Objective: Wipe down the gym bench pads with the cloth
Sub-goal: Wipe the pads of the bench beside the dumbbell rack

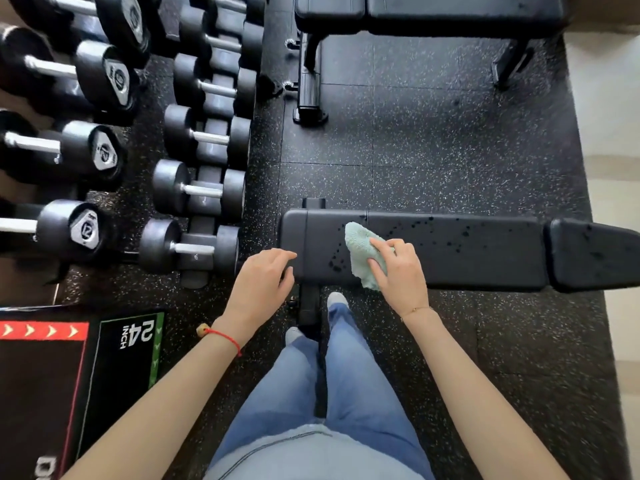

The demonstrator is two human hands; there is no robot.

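Observation:
A black gym bench runs left to right in front of me, with a long pad [467, 251] speckled with dark wet drops and a separate shorter pad [595, 254] at the right end. My right hand [398, 271] presses a pale green cloth [360, 247] flat on the long pad, near its left part. My left hand [263, 285] rests at the left end of the bench, its fingers loosely curled on the pad's corner and holding nothing.
A rack of black dumbbells [201, 192] stands close on the left. A second black bench [429, 12] sits further away at the top. A black plyo box marked 24 inch [131, 344] lies at lower left. Speckled rubber flooring [433, 150] lies between the benches; my legs stand against the near bench.

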